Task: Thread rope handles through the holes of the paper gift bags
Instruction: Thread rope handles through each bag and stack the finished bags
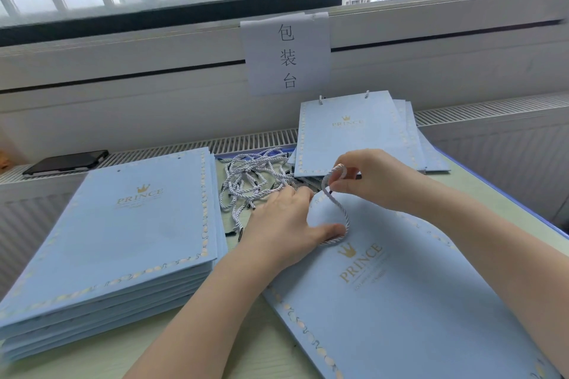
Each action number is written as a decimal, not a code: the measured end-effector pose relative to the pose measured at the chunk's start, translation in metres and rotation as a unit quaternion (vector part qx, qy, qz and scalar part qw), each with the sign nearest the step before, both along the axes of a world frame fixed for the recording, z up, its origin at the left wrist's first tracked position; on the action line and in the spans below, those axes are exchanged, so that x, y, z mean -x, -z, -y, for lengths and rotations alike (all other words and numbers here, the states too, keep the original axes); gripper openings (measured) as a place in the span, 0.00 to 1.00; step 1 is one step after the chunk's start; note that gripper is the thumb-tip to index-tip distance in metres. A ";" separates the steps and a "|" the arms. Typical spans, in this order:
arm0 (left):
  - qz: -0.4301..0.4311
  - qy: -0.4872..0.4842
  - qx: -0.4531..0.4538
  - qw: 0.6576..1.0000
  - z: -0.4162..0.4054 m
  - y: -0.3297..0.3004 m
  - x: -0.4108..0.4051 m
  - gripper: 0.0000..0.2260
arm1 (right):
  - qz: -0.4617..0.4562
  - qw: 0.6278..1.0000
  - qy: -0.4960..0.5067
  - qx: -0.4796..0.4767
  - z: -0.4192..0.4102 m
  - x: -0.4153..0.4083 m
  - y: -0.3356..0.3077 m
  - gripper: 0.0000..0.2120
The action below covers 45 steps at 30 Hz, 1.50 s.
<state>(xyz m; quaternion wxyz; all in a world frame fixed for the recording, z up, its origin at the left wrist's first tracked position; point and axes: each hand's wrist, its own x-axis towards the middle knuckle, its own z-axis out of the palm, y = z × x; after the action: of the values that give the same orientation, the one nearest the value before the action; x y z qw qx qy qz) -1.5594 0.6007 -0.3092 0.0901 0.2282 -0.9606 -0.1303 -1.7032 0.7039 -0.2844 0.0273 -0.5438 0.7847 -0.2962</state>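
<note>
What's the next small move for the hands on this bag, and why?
Probably: the right hand steers the rope's black tip into the hole at the top edge of the bag. The rope is looped between both hands, the right pinching it near the tip, while the left hand pins the bag's top and the loop's lower bend. The hole itself is hidden by the hands.

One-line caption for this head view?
Both hands thread a white rope handle into a blue gift bag, between an unthreaded stack and loose ropes.
</note>
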 end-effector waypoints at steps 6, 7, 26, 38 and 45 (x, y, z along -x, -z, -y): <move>-0.006 0.034 -0.017 0.999 -0.001 0.001 0.001 0.28 | -0.090 0.993 0.028 -0.066 0.001 -0.001 0.001 0.07; -0.008 0.035 -0.020 0.999 -0.001 0.001 0.001 0.28 | -0.094 0.993 0.027 -0.064 0.001 -0.002 0.002 0.07; -0.122 0.018 -0.082 0.989 -0.003 -0.004 0.000 0.18 | -0.058 0.998 0.006 0.012 0.002 -0.005 -0.001 0.05; -0.221 0.042 -0.098 0.969 0.002 -0.001 0.002 0.09 | -0.081 0.996 -0.008 -0.037 -0.004 -0.008 -0.011 0.04; -0.251 -0.031 -0.110 0.961 0.004 -0.005 0.004 0.09 | -0.036 0.999 -0.024 -0.002 -0.002 -0.014 -0.011 0.05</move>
<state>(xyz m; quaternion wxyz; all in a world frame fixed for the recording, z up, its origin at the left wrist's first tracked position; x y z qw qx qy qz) -1.5637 0.5968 -0.3045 0.3068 0.2264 -0.8795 -0.2849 -1.6897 0.7062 -0.2732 0.0075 -0.5729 0.7725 -0.2739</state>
